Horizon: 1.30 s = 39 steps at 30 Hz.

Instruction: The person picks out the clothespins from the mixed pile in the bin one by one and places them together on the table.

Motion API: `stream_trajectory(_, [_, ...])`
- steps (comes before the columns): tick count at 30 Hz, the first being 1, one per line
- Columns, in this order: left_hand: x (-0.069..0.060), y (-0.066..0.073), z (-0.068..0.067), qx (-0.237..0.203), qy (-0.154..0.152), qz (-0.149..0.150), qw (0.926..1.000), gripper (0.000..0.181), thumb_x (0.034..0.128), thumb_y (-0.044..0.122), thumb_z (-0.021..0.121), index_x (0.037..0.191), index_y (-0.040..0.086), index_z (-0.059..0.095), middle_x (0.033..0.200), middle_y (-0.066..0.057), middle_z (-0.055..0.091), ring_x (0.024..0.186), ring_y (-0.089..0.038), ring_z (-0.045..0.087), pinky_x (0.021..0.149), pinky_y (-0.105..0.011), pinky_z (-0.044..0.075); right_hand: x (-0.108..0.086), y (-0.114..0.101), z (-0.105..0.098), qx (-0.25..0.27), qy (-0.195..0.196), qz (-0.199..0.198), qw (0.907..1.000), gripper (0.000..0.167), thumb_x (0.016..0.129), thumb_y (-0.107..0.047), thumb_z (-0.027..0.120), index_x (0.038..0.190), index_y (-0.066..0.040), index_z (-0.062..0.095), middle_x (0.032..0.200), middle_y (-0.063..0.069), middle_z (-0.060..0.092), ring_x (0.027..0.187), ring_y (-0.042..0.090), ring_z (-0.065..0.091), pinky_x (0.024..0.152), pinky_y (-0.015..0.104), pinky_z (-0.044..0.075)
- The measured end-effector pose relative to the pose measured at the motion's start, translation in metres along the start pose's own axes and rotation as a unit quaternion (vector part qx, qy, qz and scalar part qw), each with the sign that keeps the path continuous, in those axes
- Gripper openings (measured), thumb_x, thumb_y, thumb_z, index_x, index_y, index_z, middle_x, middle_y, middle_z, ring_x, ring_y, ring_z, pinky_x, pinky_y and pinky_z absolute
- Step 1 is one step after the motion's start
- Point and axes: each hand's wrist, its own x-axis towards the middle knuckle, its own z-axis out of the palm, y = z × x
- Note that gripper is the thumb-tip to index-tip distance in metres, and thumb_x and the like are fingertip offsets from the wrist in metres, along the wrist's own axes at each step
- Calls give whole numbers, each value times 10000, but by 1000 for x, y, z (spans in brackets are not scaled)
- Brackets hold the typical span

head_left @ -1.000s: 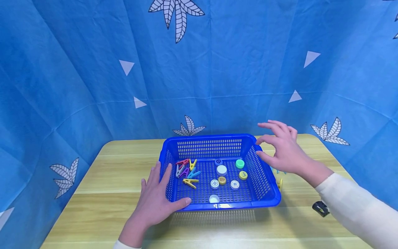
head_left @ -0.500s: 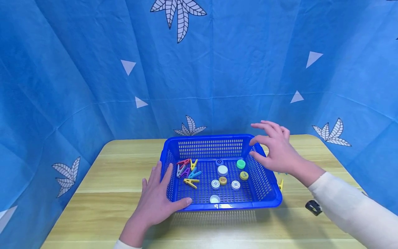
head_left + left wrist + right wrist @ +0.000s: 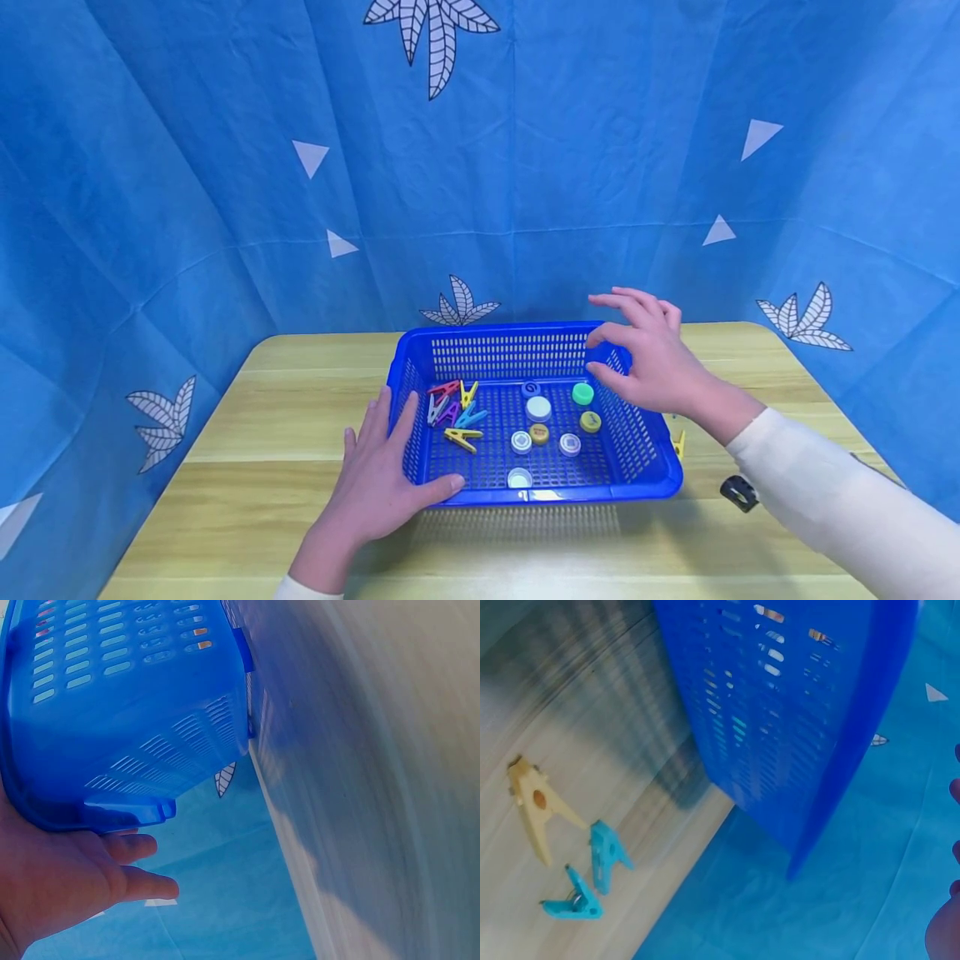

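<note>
A blue plastic basket stands on the wooden table, seen from outside in both wrist views. My left hand rests on its front left corner, fingers straight along the left rim and thumb across the front rim. Over the right rim hovers my right hand, fingers loosely bent and apart, holding nothing. Inside on the left lie several small clothespins, among them a yellow clothespin and a blue clothespin. Bottle caps are scattered to the right, including a green cap and a large white cap.
Right of the basket on the table lie a yellow clothespin and two turquoise clothespins, one close to it. A small black object lies by the right sleeve. Blue patterned cloth hangs behind the table.
My right hand has moved left, from beside the right rim to over the basket's right side. The left hand and the basket's contents stay as they were.
</note>
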Motion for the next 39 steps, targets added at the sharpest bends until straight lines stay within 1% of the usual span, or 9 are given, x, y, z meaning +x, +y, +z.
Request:
stream_trajectory(8, [0, -1, 0, -94, -3, 7, 10000, 1237, 686, 884, 590, 1610, 157, 206, 1659, -160, 10, 1496, -394, -13, 1084, -725, 9, 8, -7, 7, 135, -32, -169, 9998, 135, 813, -234, 782, 929, -229, 711, 1444, 113, 494, 1407, 370, 265, 996, 679, 156])
stream_trajectory(15, [1, 0, -1, -64, 11, -7, 10000, 1236, 685, 880, 596, 1610, 160, 206, 1658, -163, 17, 1497, -391, -9, 1085, -722, 5, 15, -8, 11, 195, -34, -302, 9993, 136, 817, -221, 781, 935, -226, 712, 1444, 112, 493, 1398, 387, 278, 997, 685, 155])
stream_trajectory(26, [1, 1, -3, -60, 37, 11, 10000, 1222, 693, 870, 605, 1608, 160, 215, 1658, -162, 21, 1495, -392, -11, 1089, -715, 10, 24, -15, 17, 173, -139, -374, 9991, 145, 825, -259, 774, 956, -225, 724, 1451, 102, 487, 1405, 377, 274, 1015, 685, 149])
stream_trajectory(30, [0, 0, -2, -69, 52, 29, 10000, 1202, 709, 826, 650, 1608, 157, 215, 1657, -167, 18, 1495, -393, -15, 1089, -717, 17, 26, -15, 21, 143, -140, -450, 9988, 146, 828, -275, 767, 959, -226, 724, 1453, 100, 485, 1402, 380, 278, 1017, 684, 148])
stream_trajectory(33, [0, 0, -1, -72, 51, 8, 10000, 1206, 704, 835, 641, 1608, 161, 214, 1658, -164, 15, 1496, -391, -20, 1089, -717, 16, 26, -15, 23, 160, -84, -544, 9984, 147, 821, -271, 770, 951, -227, 720, 1445, 109, 492, 1401, 379, 282, 1006, 691, 157])
stream_trajectory(39, [0, -1, 0, -47, 25, -4, 10000, 1230, 687, 891, 578, 1609, 164, 212, 1659, -158, 17, 1496, -389, -15, 1088, -716, 13, 27, -16, 27, 183, -25, -622, 9979, 130, 823, -258, 767, 940, -239, 715, 1435, 123, 499, 1390, 394, 294, 991, 698, 166])
